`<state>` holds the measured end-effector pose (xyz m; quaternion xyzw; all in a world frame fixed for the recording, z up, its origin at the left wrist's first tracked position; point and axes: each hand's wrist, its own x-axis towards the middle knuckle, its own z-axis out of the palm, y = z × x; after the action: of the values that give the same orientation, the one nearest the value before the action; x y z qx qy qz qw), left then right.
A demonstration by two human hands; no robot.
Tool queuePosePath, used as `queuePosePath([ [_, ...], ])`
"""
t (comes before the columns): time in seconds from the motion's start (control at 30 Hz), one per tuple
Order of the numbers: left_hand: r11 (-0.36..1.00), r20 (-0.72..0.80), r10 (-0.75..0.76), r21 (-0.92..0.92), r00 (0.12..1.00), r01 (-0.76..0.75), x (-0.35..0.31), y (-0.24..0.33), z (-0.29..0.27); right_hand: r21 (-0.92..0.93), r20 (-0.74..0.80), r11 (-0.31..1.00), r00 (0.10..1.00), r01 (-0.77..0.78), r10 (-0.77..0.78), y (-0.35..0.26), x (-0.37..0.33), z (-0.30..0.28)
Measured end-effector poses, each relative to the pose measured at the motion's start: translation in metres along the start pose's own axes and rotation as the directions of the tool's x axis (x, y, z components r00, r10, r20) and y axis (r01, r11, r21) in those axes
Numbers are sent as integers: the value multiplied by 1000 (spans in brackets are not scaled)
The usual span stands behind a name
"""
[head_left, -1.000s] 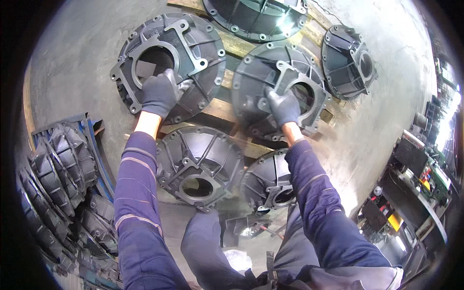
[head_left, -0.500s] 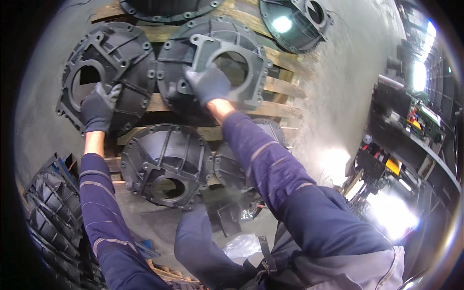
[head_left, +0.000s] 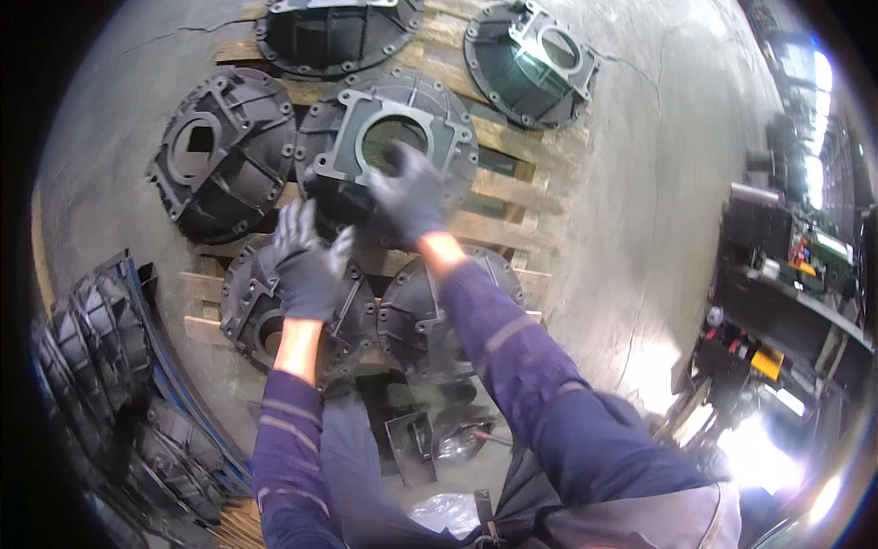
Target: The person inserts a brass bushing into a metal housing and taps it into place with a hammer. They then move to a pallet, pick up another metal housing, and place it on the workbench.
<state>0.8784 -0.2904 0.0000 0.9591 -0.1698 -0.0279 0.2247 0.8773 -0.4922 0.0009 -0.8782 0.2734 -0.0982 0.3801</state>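
Observation:
Several dark cast-metal bell housings lie on a wooden pallet. My right hand (head_left: 409,194), in a grey glove, is over the lower rim of the round opening in the middle bell housing (head_left: 334,169). Its fingers reach toward the hole but are blurred, so their grip is unclear. My left hand (head_left: 308,267), gloved too, has its fingers spread and holds nothing. It hovers above the near left bell housing (head_left: 242,297), just below the middle one. The far left bell housing (head_left: 247,174) lies untouched. Partly behind my right forearm is the near right bell housing (head_left: 407,316).
Two more bell housings, the top one (head_left: 338,41) and the far right one (head_left: 508,78), lie at the far end of the pallet (head_left: 517,188). Stacked dark castings (head_left: 101,339) stand at the lower left. A workbench (head_left: 777,302) with tools runs along the right.
My left hand has left the far left bell housing and moved right and nearer, fingers spreading. My right hand has shifted from the middle housing's flange corner to its opening. The view has shifted slightly.

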Motion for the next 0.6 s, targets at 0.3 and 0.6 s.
queuePosePath([
  [0.3,987,430,119,46,895,-154,93,137,66,76,-117,981,976,-176,184,116,43,-207],
  [0.6,987,582,-138,149,801,62,124,149,109,-384,-54,904,982,-187,181,183,278,-198],
])
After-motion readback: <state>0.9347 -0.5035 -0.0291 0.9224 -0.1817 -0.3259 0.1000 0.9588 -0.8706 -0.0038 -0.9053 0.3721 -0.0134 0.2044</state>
